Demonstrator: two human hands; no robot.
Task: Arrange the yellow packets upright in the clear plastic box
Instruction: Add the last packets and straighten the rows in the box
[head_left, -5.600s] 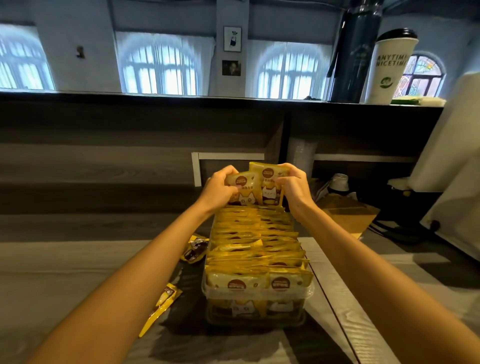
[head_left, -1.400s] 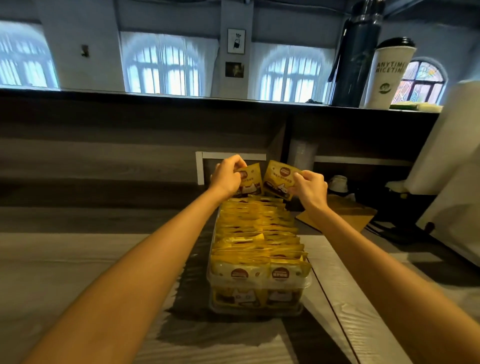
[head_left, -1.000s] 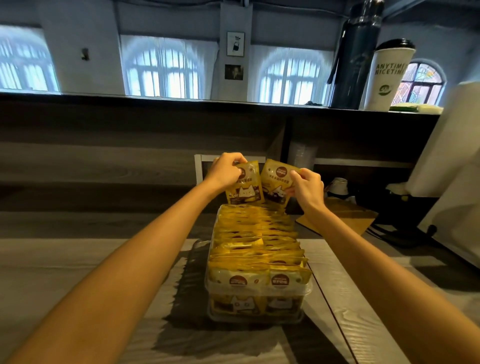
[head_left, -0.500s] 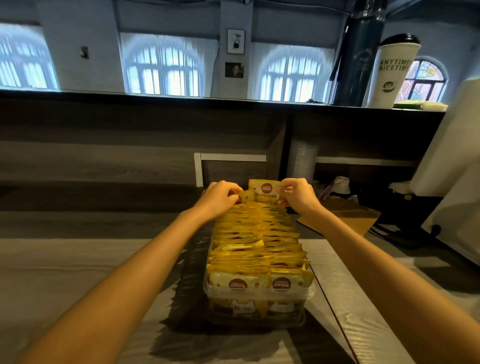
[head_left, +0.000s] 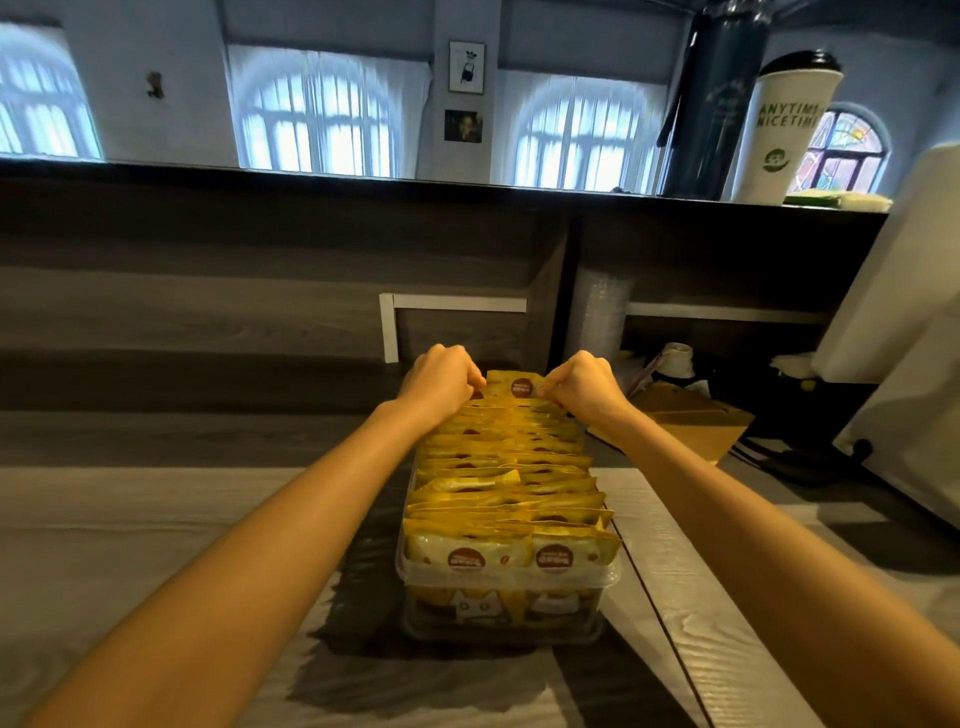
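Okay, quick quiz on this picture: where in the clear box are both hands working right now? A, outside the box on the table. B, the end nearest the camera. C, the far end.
C: the left hand and right hand pinch a yellow packet at the far end of the clear plastic box.

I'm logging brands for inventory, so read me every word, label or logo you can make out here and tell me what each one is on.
"ANYTIMI" over "NICETIMI", both cut off at the curve: green print on the white takeaway cup on the shelf, above a round green logo.
Brown round labels on the yellow packets in the clear plastic box: text too small to read.
Dark flask beside the cup: marking too faint to read.
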